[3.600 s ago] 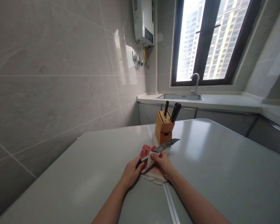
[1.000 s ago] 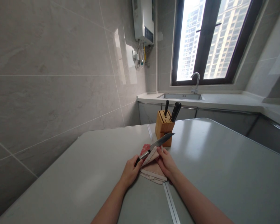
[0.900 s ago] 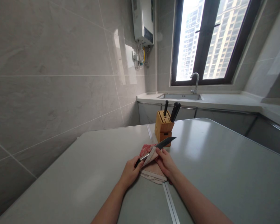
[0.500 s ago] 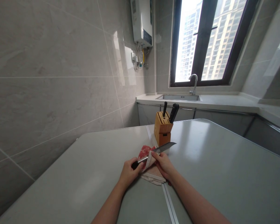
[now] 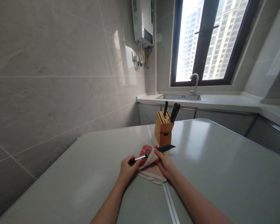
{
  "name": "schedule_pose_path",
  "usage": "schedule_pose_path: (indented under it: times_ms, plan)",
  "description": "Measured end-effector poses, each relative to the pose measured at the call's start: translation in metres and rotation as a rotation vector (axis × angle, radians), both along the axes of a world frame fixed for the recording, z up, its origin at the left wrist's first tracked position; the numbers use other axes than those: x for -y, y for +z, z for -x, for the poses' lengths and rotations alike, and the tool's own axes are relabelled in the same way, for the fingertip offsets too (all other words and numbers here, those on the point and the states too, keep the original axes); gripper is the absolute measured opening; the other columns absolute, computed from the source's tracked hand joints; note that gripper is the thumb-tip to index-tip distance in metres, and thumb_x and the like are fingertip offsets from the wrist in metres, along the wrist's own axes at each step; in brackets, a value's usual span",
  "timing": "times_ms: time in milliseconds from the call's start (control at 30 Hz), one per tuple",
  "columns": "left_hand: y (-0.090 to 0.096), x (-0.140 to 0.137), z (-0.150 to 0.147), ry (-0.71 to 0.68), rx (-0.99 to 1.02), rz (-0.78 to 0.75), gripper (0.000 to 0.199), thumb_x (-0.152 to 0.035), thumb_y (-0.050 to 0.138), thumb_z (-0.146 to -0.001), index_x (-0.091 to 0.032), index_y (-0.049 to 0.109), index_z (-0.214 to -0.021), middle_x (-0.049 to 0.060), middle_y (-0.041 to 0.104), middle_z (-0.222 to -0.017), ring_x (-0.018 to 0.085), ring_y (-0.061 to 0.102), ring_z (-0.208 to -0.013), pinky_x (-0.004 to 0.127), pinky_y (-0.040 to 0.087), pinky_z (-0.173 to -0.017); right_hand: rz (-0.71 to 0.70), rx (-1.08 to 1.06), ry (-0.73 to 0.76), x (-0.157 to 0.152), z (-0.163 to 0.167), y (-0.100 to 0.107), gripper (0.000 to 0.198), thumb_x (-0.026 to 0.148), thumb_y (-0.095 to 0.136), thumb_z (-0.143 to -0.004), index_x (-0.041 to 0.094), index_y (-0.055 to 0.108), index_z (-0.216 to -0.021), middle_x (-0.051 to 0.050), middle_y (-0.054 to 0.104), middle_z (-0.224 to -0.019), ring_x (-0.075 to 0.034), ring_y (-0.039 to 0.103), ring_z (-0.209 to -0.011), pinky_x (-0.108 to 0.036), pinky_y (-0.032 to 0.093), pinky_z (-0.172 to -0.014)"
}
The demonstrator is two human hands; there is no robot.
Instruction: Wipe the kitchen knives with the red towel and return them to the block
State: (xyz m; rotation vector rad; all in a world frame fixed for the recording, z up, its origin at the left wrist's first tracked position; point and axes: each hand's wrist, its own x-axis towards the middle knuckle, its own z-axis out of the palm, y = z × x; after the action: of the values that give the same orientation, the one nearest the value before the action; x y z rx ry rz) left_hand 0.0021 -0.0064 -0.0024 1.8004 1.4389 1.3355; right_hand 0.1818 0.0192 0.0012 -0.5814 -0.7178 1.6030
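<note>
Black-handled knife (image 5: 142, 157) between left fingers (image 5: 135, 165) (grip unclear)

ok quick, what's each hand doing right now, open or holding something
Left hand: closed, holding the knife by its handle.
Right hand: closed, holding the cloth where it crosses the blade.

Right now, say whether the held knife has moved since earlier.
Yes: the held knife has its tip lower in view relative to the knife block.

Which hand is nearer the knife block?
Right. The right hand, pinching the towel, is just in front of the knife block; the left hand, on the knife handle, is farther back and left.
</note>
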Motion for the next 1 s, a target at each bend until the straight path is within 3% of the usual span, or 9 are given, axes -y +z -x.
schedule_pose_path:
  times_ms: [333, 600, 833, 1000]
  plan:
    - [-0.0055, -0.0067, 0.0079, 0.090, 0.139, -0.002, 0.030, -0.043, 0.060, -0.071, -0.015, 0.057, -0.063, -0.002, 0.052, -0.058, 0.013, 0.048, -0.059, 0.022, 0.036, -0.056, 0.075, -0.059, -0.112, -0.0023, -0.0025, 0.0010, 0.018, 0.029, 0.073, -0.064, 0.020, 0.058, -0.069, 0.004, 0.055, -0.055, -0.010, 0.044, -0.046, -0.024, 0.036, -0.044]
    - [-0.0068, -0.0080, 0.0097, 0.097, 0.257, 0.024, 0.029, -0.043, 0.063, -0.068, -0.014, 0.061, -0.066, -0.002, 0.055, -0.061, 0.013, 0.050, -0.061, 0.023, 0.037, -0.059, 0.049, -0.086, -0.076, 0.0005, -0.0018, 0.0071, 0.014, 0.029, 0.069, -0.070, 0.022, 0.059, -0.075, 0.002, 0.062, -0.065, -0.013, 0.054, -0.057, -0.025, 0.044, -0.053]
    - [-0.0077, -0.0087, 0.0107, 0.115, 0.501, 0.096, 0.029, -0.040, 0.069, -0.063, -0.014, 0.059, -0.067, -0.006, 0.045, -0.054, 0.008, 0.039, -0.049, 0.019, 0.029, -0.048, 0.124, -0.151, -0.148, -0.0030, -0.0028, 0.0024, 0.019, 0.024, 0.074, -0.063, 0.020, 0.057, -0.069, 0.005, 0.055, -0.053, -0.008, 0.045, -0.044, -0.020, 0.035, -0.038]
    - [-0.0103, -0.0102, 0.0113, 0.122, 0.670, 0.093, 0.027, -0.036, 0.071, -0.062, -0.015, 0.054, -0.063, -0.008, 0.039, -0.051, 0.006, 0.035, -0.047, 0.018, 0.026, -0.045, 0.120, -0.185, -0.143, -0.0041, -0.0019, 0.0004, 0.021, 0.023, 0.076, -0.061, 0.017, 0.057, -0.069, 0.005, 0.057, -0.056, -0.006, 0.047, -0.047, -0.015, 0.037, -0.039]
